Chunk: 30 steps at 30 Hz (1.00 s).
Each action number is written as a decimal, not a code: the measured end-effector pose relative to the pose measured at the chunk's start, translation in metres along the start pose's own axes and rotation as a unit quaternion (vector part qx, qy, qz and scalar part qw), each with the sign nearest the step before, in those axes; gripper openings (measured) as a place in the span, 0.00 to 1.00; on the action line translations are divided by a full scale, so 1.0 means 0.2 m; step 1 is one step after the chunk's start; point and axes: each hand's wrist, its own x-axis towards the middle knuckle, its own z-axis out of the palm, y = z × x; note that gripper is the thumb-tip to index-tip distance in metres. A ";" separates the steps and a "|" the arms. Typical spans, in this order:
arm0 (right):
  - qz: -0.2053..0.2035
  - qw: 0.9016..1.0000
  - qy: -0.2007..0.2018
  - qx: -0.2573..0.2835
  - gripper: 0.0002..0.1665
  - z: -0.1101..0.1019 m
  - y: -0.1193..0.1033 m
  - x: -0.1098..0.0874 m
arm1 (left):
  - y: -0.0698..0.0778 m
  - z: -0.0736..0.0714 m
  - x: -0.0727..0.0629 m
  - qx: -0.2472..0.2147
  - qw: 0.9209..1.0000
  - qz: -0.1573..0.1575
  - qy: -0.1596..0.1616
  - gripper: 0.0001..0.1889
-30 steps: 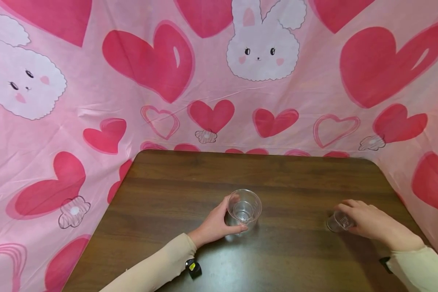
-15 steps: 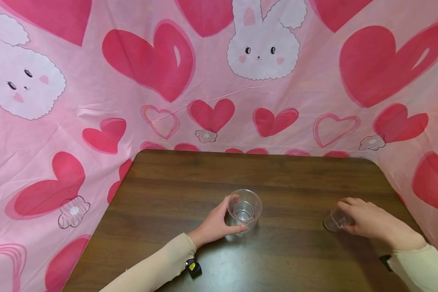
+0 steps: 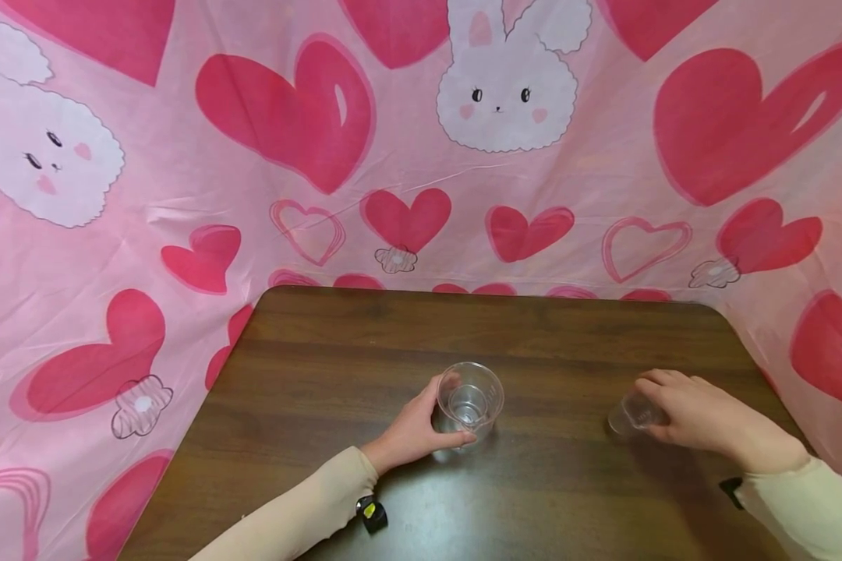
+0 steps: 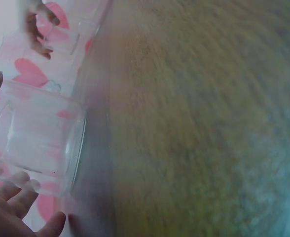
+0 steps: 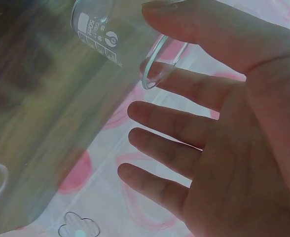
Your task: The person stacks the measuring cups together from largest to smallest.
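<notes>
Pink cloth [image 3: 407, 160] hung behind the counter [image 3: 323, 335] and along both its sides, wrinkled on the left. Its print ran to large red hearts [image 3: 295, 121], thinner outlined hearts [image 3: 647, 248], small sketched flowers [image 3: 396, 259] and white rabbit faces [image 3: 507, 105]: one upright at the back, another tilted on the left. The counter had dark brown wood grain and rounded far corners, and a pale sheen of light [image 3: 449, 499] lay across its near part.

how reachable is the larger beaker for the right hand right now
Probably yes: the tabletop between the right hand and larger beaker looks free, with the left hand on the opposite side. But the right hand holds a small beaker, which may limit grasping.
</notes>
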 end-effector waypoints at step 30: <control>-0.040 0.999 -0.003 -0.020 0.29 -0.17 -0.23 0.15 | -0.02 0.00 0.01 0.000 1.000 -0.002 -0.004 0.51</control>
